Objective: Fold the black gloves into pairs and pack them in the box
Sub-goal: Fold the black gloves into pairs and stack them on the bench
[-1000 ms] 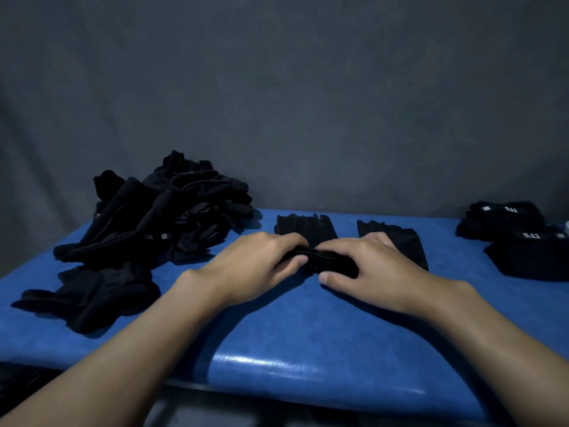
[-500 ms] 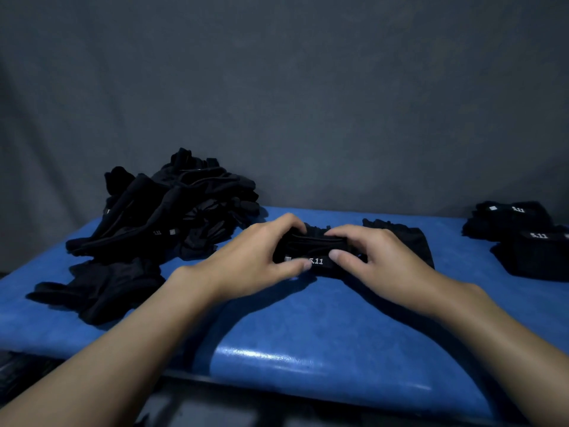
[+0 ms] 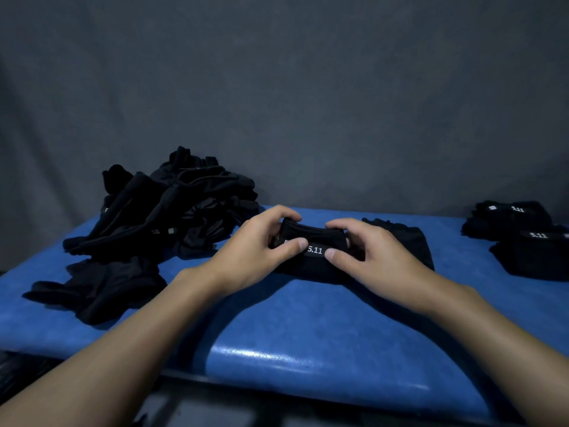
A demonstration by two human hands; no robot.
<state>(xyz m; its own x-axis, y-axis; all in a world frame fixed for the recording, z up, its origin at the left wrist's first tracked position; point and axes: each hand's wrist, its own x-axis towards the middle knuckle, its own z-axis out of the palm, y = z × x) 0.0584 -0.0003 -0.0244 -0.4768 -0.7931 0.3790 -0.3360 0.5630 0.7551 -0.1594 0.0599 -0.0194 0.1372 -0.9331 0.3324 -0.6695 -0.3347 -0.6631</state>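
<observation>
Since a second ago the folded glove bundle (image 3: pixel 311 235) got rolled over, so its white 5.11 label (image 3: pixel 314 249) now faces the camera, and both thumbs have slid apart enough to show the whole thing.

Closest in is the shiny front edge of the blue table (image 3: pixel 277 355), with both forearms reaching across it. The left hand (image 3: pixel 252 257) grips the left end of the bundle: thumb (image 3: pixel 295 243) pressed on the front just left of the label, other fingers curled over the top. The right hand (image 3: pixel 378 260) does the same on the other end, thumb (image 3: pixel 332 253) just right of the label, index finger hooked over the upper edge. So both hands are clamped on it. Pretty dark, so I can't really tell if the bundle is resting on the table or lifted a touch.

1 loose glove (image 3: pixel 101 285) lies flat at near left. Just behind the right hand sits another flat glove (image 3: pixel 411 241). Further back on the left is the messy pile of unfolded gloves (image 3: pixel 172 208), and at far right a stack of folded pairs (image 3: pixel 529 241) with labels up. Grey backdrop (image 3: pixel 308 87) behind it all.
</observation>
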